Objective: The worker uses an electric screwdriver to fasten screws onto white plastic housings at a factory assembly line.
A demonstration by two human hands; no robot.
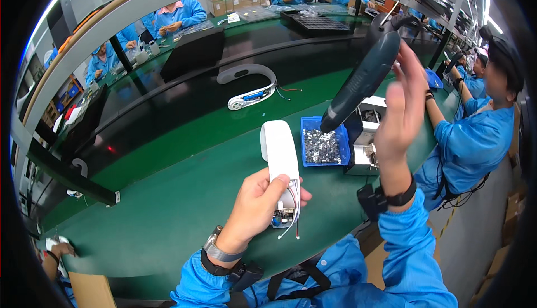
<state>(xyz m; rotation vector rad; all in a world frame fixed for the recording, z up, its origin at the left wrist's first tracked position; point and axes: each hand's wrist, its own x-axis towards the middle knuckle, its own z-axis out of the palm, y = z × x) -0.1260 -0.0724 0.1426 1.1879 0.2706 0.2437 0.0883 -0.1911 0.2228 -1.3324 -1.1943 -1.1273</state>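
A white curved plastic housing (281, 151) is in my left hand (251, 203), the thumb pressed on its face and the fingers behind it. At its lower end a small circuit board (283, 216) shows, with thin red and white wires hanging free. My right hand (400, 112) is raised beside a dark, hanging power screwdriver (363, 79). Its fingers are stretched out and slightly blurred, not wrapped round the tool. Whether the fingertips touch the tool's far side cannot be made out. The screwdriver hangs tilted from a hook, its tip in front of a blue bin (303, 150).
Small metallic parts (323, 147) fill the bin. Right of it stands a metal device (364, 154). Another curved white housing (251, 100) with wires lies beyond, on the green strip. A metal frame (72, 171) crosses at left. A co-worker (470, 118) sits close at right.
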